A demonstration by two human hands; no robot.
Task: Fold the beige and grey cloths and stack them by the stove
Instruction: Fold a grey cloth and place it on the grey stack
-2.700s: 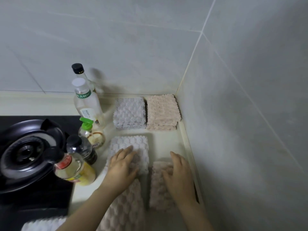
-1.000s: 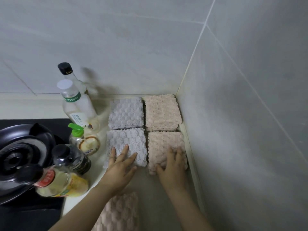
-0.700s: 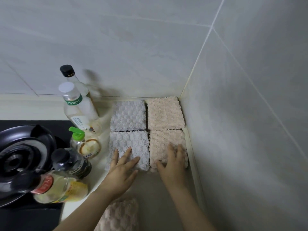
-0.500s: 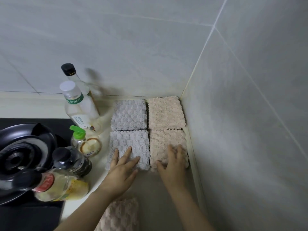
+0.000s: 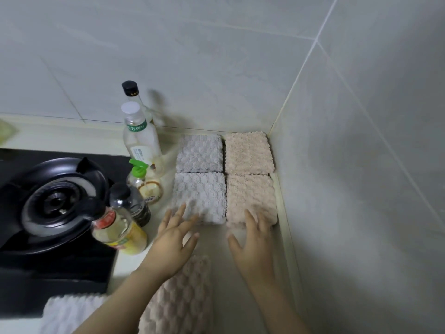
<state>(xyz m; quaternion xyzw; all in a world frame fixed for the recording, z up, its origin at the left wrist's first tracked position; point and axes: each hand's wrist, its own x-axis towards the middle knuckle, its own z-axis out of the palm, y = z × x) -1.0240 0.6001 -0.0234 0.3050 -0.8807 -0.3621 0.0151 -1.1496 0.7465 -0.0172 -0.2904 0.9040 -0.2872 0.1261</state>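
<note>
1. Four folded cloths were parked in a two-by-two block in the corner of the counter (image 5: 213,239), tight against the tiled wall (image 5: 361,189). The far grey cloth (image 5: 199,154) and far beige cloth (image 5: 249,153) were at the back. The near grey cloth (image 5: 199,196) and near beige cloth (image 5: 250,198) were in front, with edges touching or just about.
2. Each folded one was pretty much square, so no real long axis could be picked out. The sides were lined up with the walls.
3. An unfolded beige cloth (image 5: 185,300) was stretched out nearer the person, its long axis pointed away toward the block. It was partly hidden by the left forearm.
4. Left hand (image 5: 174,239): the grip was spread wide with the fingers straight and nothing held. The fingertips were laid at the near edge of the near grey cloth.
5. Right hand (image 5: 252,244): the grip was spread too, with the fingers at the near edge of the near beige cloth and the thumb out over bare counter. It was blurry there, so real pressure couldn't be told.
6. The stove (image 5: 55,203) was seen on the left, with bottles (image 5: 139,141) crowded between it and the grey cloths.
</note>
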